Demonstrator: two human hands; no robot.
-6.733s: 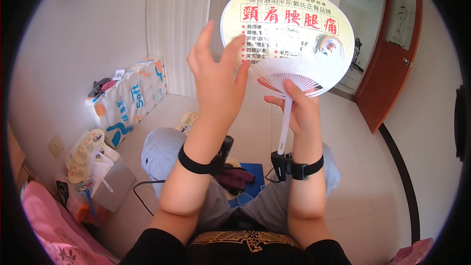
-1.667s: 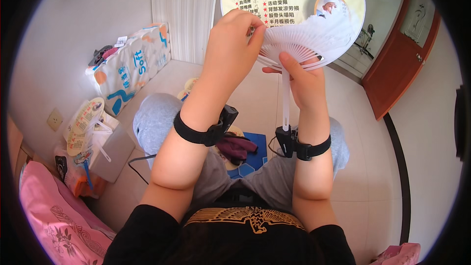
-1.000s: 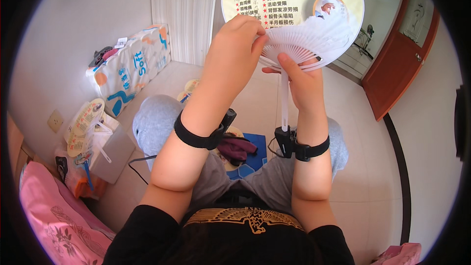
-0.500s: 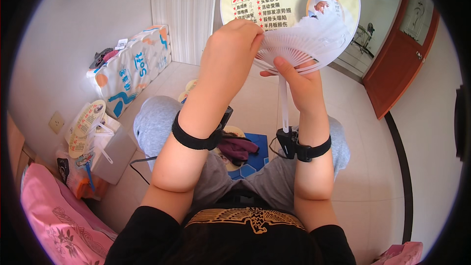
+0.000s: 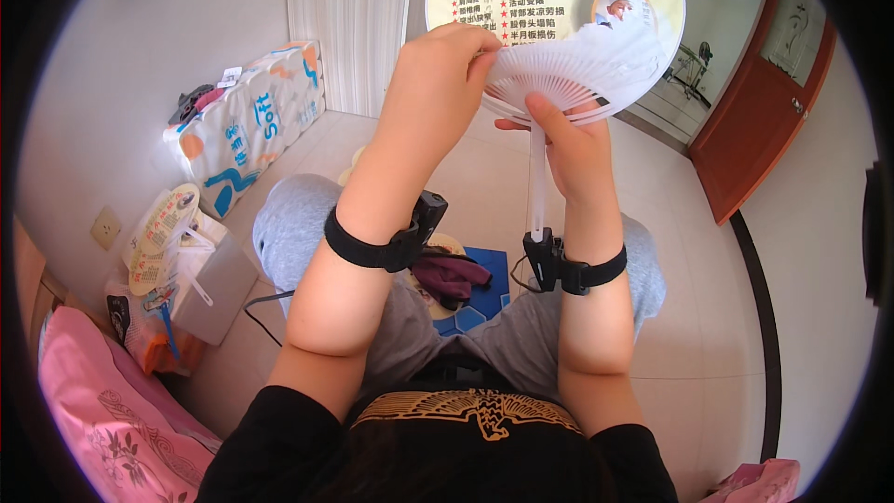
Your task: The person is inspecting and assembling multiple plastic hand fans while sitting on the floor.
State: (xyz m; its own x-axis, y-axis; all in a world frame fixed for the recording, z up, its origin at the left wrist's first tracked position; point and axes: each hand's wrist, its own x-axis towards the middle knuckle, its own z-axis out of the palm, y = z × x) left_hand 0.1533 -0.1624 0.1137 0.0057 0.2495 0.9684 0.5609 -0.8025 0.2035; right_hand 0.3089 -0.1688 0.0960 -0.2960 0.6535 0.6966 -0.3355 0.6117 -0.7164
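Observation:
I hold up a round hand fan (image 5: 549, 9) with both hands, at the top of the view. It has a pale yellow printed face with red and black characters, a small round portrait and white plastic ribs. My left hand (image 5: 440, 79) is closed at its lower left edge, fingertips bent over the rim; part of the grip is hidden. My right hand (image 5: 579, 149) grips the base of the ribs, thumb on the near side and fingers behind. From there the white handle (image 5: 538, 177) hangs straight down, its tip near the black device (image 5: 542, 256) strapped to my right wrist.
Between my knees lie a dark red cloth (image 5: 452, 278) and a blue hexagon-patterned item (image 5: 489, 293). At left are a wrapped tissue pack (image 5: 247, 130) and more fans (image 5: 163, 247) on a pale box (image 5: 219, 293). Pink bedding (image 5: 112, 410) fills the lower left; a brown door (image 5: 764, 130) stands right.
The fan has shifted slightly up and to the right. Both hands have risen a little with it, keeping their hold.

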